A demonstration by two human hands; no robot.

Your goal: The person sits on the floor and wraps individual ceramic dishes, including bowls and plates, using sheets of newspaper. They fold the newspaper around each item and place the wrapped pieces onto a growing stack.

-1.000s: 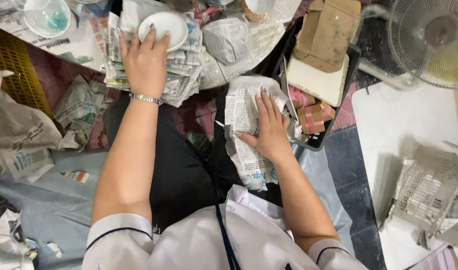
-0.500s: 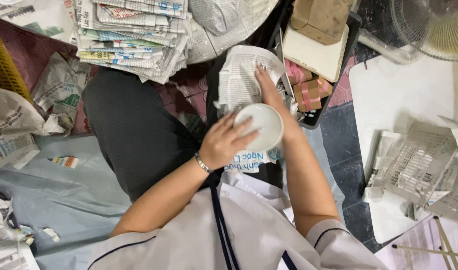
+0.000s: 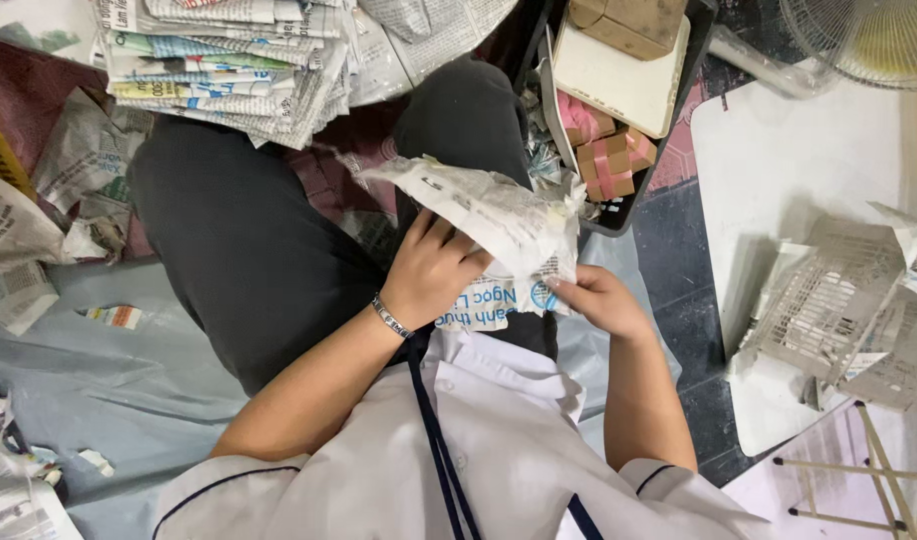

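Head view: over the lap, left hand (image 3: 434, 270) presses curled fingers against the newspaper bundle (image 3: 499, 225) while right hand (image 3: 594, 300) pinches its lower edge, apparently to keep the wrapping tight, with the newspaper stack (image 3: 229, 60) within reach.

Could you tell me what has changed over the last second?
The left hand carried the round white bowl from the stacked newspapers to the lap; both hands now fold the crumpled newspaper sheet over it, hiding the bowl. The right hand stayed on the sheet.

Fan (image 3: 864, 40) cut off at edge
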